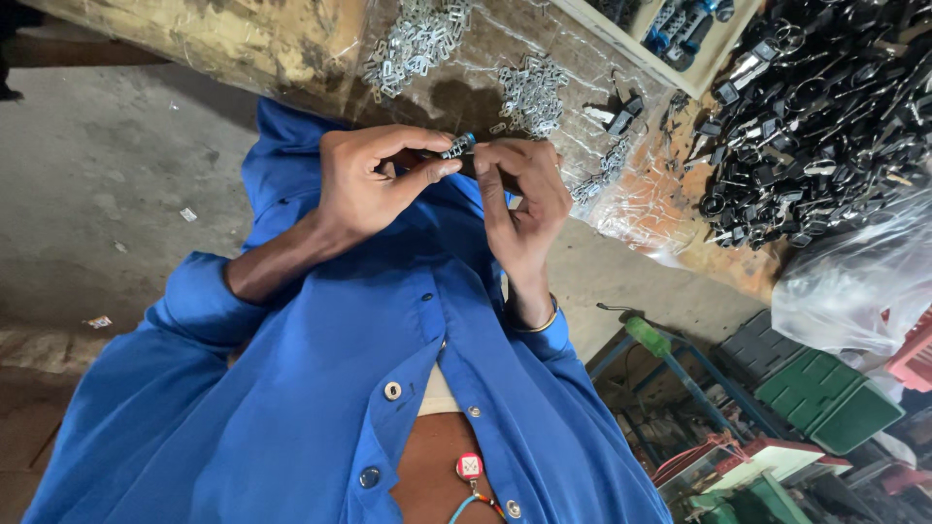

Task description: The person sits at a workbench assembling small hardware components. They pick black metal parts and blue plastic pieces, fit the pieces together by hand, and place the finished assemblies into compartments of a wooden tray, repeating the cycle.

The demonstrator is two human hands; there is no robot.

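Close to the camera, a person in a blue shirt [320,388] holds both hands at chest height. The left hand [369,184] and right hand [524,204] are pinched together on a small metal piece with a blue tip [458,147], apparently mid-assembly; fitting it calls for fine fingertip pressure. Beyond, loose silver metal parts [529,92] lie on a plastic sheet, with a heap of black key rings [825,116] farther right.
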